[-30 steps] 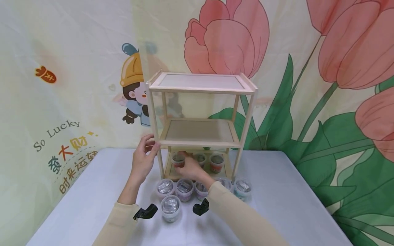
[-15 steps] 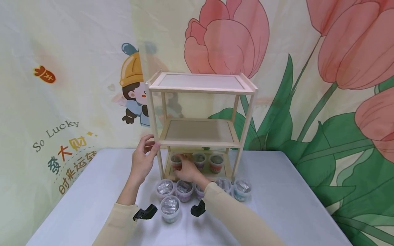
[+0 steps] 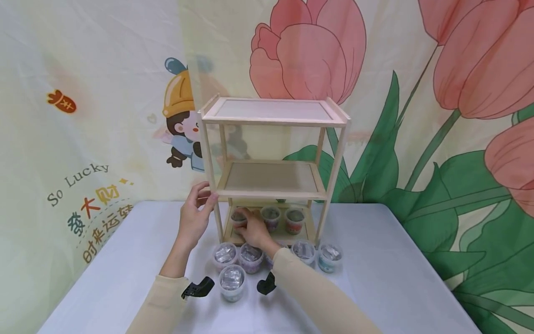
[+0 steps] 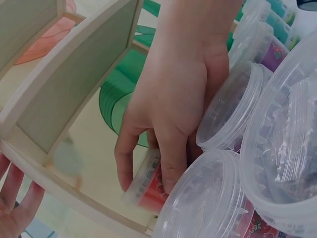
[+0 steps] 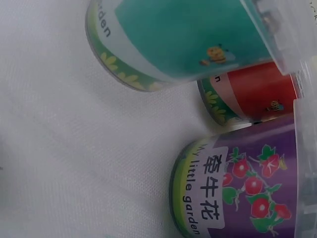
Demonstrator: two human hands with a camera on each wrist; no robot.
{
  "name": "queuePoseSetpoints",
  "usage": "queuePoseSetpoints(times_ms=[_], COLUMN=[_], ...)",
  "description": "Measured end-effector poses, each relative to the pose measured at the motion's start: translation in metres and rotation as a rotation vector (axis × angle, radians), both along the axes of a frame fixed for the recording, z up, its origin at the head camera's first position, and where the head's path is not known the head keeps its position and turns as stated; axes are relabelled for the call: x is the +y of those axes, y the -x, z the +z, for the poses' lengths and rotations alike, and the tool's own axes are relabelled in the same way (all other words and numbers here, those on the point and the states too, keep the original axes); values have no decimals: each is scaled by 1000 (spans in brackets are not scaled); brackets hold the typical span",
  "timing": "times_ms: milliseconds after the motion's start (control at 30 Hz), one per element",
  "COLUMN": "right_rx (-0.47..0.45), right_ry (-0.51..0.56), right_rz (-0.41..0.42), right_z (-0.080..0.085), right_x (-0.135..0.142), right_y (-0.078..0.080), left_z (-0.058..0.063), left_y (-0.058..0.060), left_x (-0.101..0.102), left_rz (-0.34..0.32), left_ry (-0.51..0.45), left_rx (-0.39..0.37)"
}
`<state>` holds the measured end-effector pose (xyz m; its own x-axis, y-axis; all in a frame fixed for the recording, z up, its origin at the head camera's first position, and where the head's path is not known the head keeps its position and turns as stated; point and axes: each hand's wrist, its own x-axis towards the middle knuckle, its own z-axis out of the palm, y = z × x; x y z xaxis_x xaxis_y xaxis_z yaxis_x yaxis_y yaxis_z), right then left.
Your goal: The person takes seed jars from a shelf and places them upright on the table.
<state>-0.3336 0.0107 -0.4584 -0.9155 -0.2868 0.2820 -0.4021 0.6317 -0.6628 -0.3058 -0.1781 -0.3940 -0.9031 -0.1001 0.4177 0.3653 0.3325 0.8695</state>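
Observation:
In the head view, my left hand grips the left front post of a small three-tier wooden shelf. My right hand reaches onto the bottom tier, pinching a red tub with a clear lid near its left end. Seen from the left wrist, the thumb and fingers straddle the red tub, which leans in that tilted view. Right of it on the same tier stand a purple tub and a red tub.
Several lidded tubs stand before the shelf, including a pinkish tub, a purple tub, a teal tub and a front tub. Labels reading "My little garden" show on a purple tub. A printed cloth hangs behind.
My right hand has shifted slightly left along the bottom tier with the red tub, uncovering more of the purple tub. The left hand stays on the post.

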Motion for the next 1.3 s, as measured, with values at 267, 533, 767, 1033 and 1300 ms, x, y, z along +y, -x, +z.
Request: queuePoseSetpoints(times_ms=[267,533,767,1033,1300], right_rx=[21,119,140,175,58], right_ry=[14,50,83,106,155], right_rz=[55,117,125,147,170], right_z=[11,36,54,59,46], right_x=[6,28,55,83,105], right_y=[-6,-22,-44,-79,-110], left_z=[1,4,4,3,1], left_y=[-1,-1,-3,-1,0], left_x=[1,1,1,-1,-1], left_rz=[1,-22,-22,-24,-22], left_ry=[-1,-10,-6,-8,-13], left_rx=[4,-20,-25,-21,-9])
